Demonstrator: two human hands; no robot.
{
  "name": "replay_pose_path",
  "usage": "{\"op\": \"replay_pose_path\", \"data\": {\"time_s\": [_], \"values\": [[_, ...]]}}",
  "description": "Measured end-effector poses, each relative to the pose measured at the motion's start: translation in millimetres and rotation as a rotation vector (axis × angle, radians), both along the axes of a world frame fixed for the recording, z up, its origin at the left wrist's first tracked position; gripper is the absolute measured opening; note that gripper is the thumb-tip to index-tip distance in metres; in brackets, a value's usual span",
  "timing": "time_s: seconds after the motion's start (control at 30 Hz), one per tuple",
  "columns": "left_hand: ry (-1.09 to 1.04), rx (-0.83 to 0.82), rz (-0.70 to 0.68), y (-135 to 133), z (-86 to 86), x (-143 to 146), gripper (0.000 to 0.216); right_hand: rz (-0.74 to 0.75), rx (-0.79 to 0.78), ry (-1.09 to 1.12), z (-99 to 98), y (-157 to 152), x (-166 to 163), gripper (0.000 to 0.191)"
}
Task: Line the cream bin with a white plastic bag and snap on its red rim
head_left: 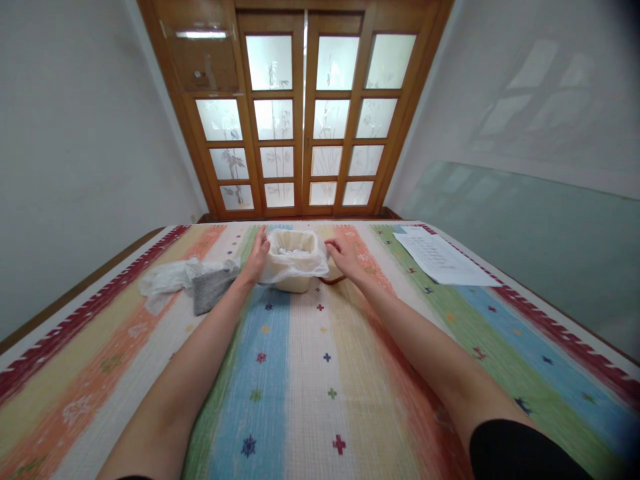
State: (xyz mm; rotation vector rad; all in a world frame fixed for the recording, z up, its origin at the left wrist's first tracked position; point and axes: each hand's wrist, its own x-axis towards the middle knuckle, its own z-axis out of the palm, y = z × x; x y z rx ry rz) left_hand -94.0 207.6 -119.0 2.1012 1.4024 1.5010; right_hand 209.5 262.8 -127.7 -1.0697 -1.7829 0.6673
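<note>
- Small bin [295,285] sat mid-table on the striped cloth [300,360], far from the body.
- Left hand [257,257] lay flat, fingers spread, against the white bag [295,265] lining it.
- Right hand [345,259] pinched the bag's right edge.
- Crumpled plastic [167,277] and grey cloth [213,290] lay left.

Two hands are on the surface [310,400]: one left hand [257,257] and one right hand [344,257]. Between them, towards the far edge, stands one small bin [295,285], with one white bag [293,265] draped over its rim. Towards the left edge lie one loose, crumpled plastic bag [167,277] and one grey cloth [213,290]. One printed sheet of paper [440,257] lies near the far right corner. One reddish band [334,281], half hidden, lies beside the bin.
</note>
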Motion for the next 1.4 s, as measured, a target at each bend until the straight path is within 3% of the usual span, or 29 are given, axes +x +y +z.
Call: {"op": "replay_pose_path", "data": {"time_s": [0.1,0.23,0.37,0.47,0.57,0.7,0.9,1.0,1.1,1.2,1.3,1.4], "values": [[0.010,0.052,-0.006,-14,16.6,7,0.087,0.199,0.052,-0.369,-10.2,-27,18,0.028],[0.302,0.209,0.050,-44,44.0,30,0.103,0.286,0.148,-0.608,-22.5,-55,38,0.028],[0.546,0.220,0.114,-67,55.2,57,0.101,0.164,0.183,-0.689,-30.3,-57,58,0.018],[0.651,0.228,0.079,-74,49.6,71,0.097,0.043,0.157,-0.683,-36.3,-48,69,0.023],[0.700,0.237,0.045,-76,41.2,78,0.089,0.026,0.157,-0.703,-41.2,-42,74,0.024],[0.687,0.249,0.054,-77,38.9,78,0.080,0.001,0.138,-0.730,-40.8,-40,77,0.022],[0.534,0.260,0.156,-71,47.3,62,0.059,0.118,0.056,-0.733,-35.1,-27,97,0.023],[0.430,0.256,0.229,-65,47.5,52,0.049,0.048,-0.004,-0.721,-35.8,-19,112,0.025],[0.363,0.231,0.241,-59,43.9,43,0.047,0.027,0.018,-0.666,-35.1,-17,122,0.022],[0.296,0.210,0.190,-51,37.6,35,0.054,0.130,0.026,-0.597,-32.3,-24,124,0.016],[0.238,0.198,0.050,-43,29.8,27,0.076,0.110,-0.013,-0.618,-32.0,-32,120,0.041],[0.223,0.160,-0.041,-39,23.3,21,0.091,-0.075,-0.011,-0.695,-36.8,-36,112,0.080]]}}
